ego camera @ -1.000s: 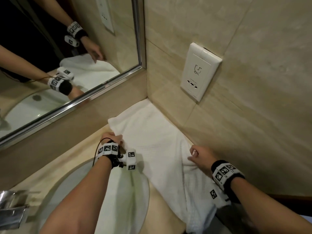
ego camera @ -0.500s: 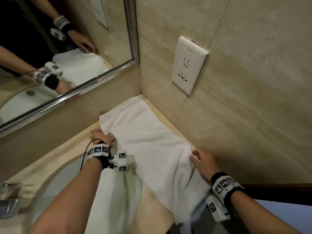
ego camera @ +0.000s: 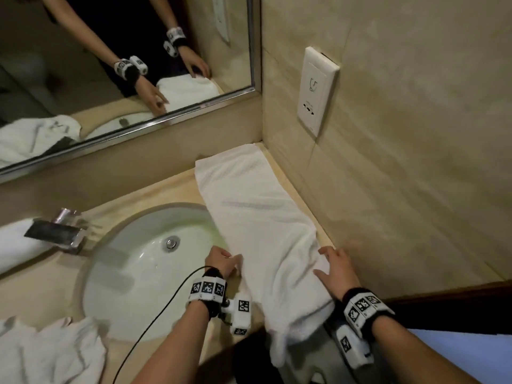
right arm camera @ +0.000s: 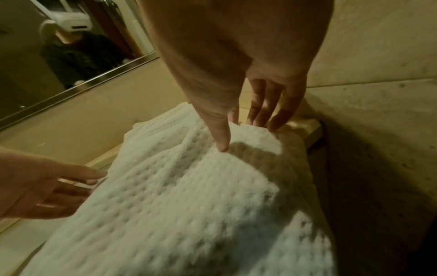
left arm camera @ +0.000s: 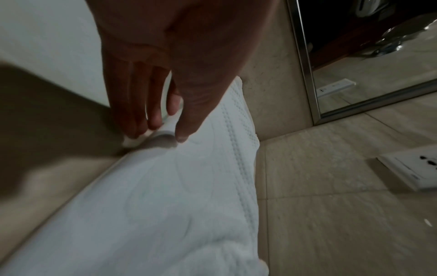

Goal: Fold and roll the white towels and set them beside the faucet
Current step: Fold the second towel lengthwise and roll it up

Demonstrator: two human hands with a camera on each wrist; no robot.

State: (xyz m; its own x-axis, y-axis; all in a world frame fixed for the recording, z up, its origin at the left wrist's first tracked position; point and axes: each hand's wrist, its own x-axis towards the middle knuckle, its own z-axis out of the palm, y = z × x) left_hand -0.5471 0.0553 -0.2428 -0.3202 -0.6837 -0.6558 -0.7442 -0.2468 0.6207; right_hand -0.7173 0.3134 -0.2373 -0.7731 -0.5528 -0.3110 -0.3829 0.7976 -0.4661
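Both hands worked at the near end of a long white towel (ego camera: 257, 217) spread on a beige stone tabletop (ego camera: 171, 189). Left hand (ego camera: 221, 263) pinched the towel's left edge between thumb and fingers, at the rim of the sink. Right hand (ego camera: 336, 270) lay on the towel's right side with fingers straight and spread, thumb tip pressing into the cloth, gripping nothing.

Largest in view were the tiled walls (ego camera: 415, 134) meeting in a corner, with a framed mirror (ego camera: 124, 65) on the back wall reflecting both arms. Below it, the tabletop carried an oval white sink (ego camera: 133, 286) with a metal drain (ego camera: 172, 242) at its centre.

The towel ran as a folded strip from the far corner, along the right wall, partly over the sink's right rim, toward the person; its near end hung over the tabletop's front edge. A crumpled white towel (ego camera: 47, 353) lay at the lower left, in front of the sink. Another white towel (ego camera: 16, 245) sat at the left edge, just behind a chrome faucet (ego camera: 55, 231); whether it was rolled could not be told.

A white wall socket (ego camera: 315, 90) was set into the right wall above the towel. Each wrist wore a black band with a white marker-covered camera.
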